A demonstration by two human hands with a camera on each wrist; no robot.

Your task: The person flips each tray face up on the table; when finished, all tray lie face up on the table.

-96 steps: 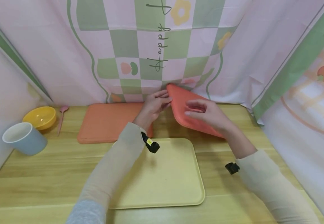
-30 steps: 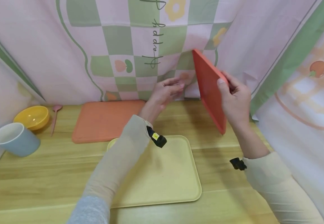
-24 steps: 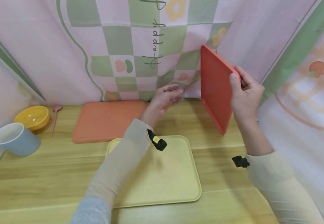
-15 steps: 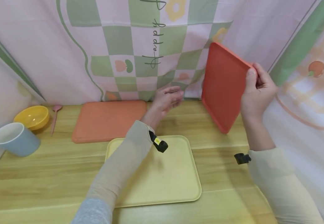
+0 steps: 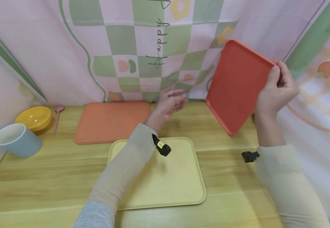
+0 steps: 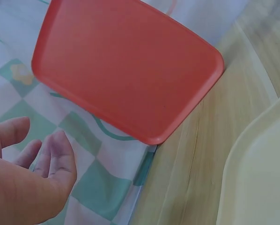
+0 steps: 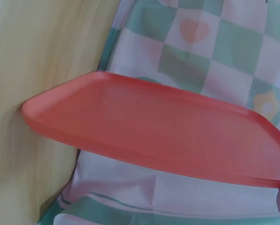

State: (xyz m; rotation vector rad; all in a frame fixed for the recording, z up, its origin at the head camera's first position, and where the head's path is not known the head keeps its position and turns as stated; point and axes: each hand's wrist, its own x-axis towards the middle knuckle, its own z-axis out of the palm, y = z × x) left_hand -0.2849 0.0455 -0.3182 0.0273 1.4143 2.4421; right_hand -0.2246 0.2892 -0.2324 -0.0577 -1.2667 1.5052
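My right hand grips a red rectangular tray by its upper right corner, thumb on the front face. The tray stands tilted up on its lower short edge, near the back curtain. In the right wrist view the same tray reaches across the picture, with just a bit of the hand at the right edge. My left hand hovers left of the tray, holding nothing, its fingers loosely bent. The left wrist view shows that hand apart from the red tray.
A yellow tray lies in front, partly under my left sleeve. Behind it, left, lies an orange tray. Farther left are a blue cup, tilted, a yellow bowl and a pink spoon. A checkered curtain hangs behind the table.
The right hand has taken the red tray's corner, lifted it upright and swung it right, turning its face toward me. The left hand has let go of the tray and stays near the middle.
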